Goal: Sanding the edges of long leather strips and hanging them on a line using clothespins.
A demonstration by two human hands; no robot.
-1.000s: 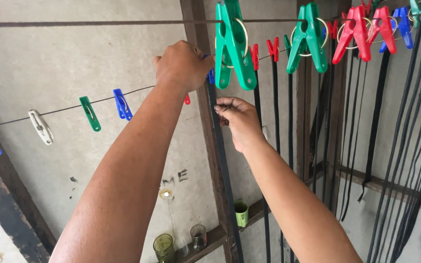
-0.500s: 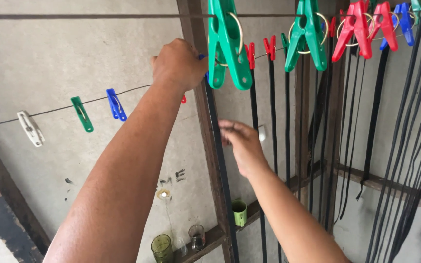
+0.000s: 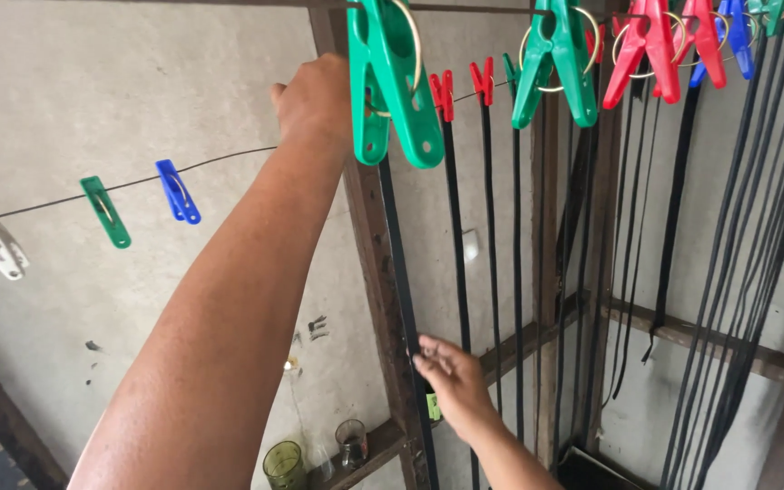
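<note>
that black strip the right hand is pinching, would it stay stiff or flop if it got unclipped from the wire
Probably floppy: the black strip hangs straight down below the left hand, like the others, thin and narrow. Likely light, since small pegs on a thin wire carry many. The right hand pinches it with fingertips alone, so it probably bends easily.

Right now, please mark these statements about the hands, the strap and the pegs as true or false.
1. The left hand is raised to the wire. True.
2. The right hand holds a red peg. False: its fingers touch the black strap low down.
3. The large green peg hangs nearest the camera. True.
4. The blue peg grips a strap. False: it hangs bare on the wire.
5. Glasses stand on the lower wooden ledge. True.
</note>
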